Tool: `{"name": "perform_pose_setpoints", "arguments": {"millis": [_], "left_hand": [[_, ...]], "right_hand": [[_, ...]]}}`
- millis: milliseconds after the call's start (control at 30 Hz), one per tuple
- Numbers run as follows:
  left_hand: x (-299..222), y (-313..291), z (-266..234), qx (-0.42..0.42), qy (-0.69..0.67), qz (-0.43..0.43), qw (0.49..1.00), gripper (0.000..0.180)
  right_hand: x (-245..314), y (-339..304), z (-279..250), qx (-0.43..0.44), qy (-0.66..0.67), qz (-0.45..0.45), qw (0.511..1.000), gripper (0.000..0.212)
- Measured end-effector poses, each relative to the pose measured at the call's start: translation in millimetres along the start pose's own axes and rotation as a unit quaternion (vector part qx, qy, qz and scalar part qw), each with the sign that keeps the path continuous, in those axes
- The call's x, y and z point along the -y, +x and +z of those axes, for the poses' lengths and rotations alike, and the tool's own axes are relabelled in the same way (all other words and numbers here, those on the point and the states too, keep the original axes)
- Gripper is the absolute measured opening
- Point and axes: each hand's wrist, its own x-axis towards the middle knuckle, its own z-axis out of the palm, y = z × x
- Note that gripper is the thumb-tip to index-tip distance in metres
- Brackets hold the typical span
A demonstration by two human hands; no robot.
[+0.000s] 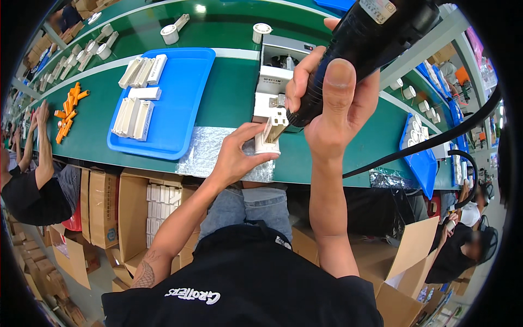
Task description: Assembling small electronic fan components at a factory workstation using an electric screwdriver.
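My right hand (343, 103) is wrapped round a black electric screwdriver (340, 52), thumb lying along its body. The tool slants down to the left, its nose close to a white plastic housing (268, 144). My left hand (237, 155) pinches that housing between thumb and fingers near the front edge of the bench. The housing stands upright, with square openings in its top. Whether the screwdriver's bit touches it I cannot tell. Just behind the housing is a grey screw feeder (275, 79) with an open bin.
A blue tray (201, 82) with several white rectangular housings (131, 117) lies to the left, beyond it orange pieces (68, 111). The screwdriver's black cable (430, 141) runs off right. A green conveyor (229, 27) carries white parts behind. Other people work at both sides; cardboard boxes (103, 207) stand below.
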Motion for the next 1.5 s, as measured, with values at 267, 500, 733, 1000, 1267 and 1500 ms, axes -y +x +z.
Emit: {"name": "perform_pose_setpoints", "arguments": {"millis": [267, 500, 733, 1000, 1267, 1500], "left_hand": [[-1, 1, 1, -0.003, -0.002, 0.001, 1.0, 0.071], [3, -1, 1, -0.022, 0.001, 0.008, 1.0, 0.064], [-2, 0, 3, -0.018, 0.01, 0.014, 1.0, 0.057], [2, -2, 2, 0.007, 0.013, 0.009, 1.0, 0.063], [0, 2, 2, 0.012, 0.011, 0.006, 1.0, 0.063], [3, 3, 4, 0.017, 0.0, -0.007, 1.0, 0.063]], "right_hand": [[2, 2, 1, 0.003, -0.001, -0.007, 1.0, 0.061], [24, 13, -11, 0.053, 0.006, 0.06, 0.997, 0.07], [32, 51, -57, -0.098, -0.042, -0.095, 0.99, 0.072], [-42, 73, -82, -0.054, -0.07, -0.137, 0.987, 0.027], [5, 60, -52, -0.111, -0.105, -0.246, 0.957, 0.045], [23, 43, -3, -0.172, 0.01, 0.042, 0.984, 0.05]]}}
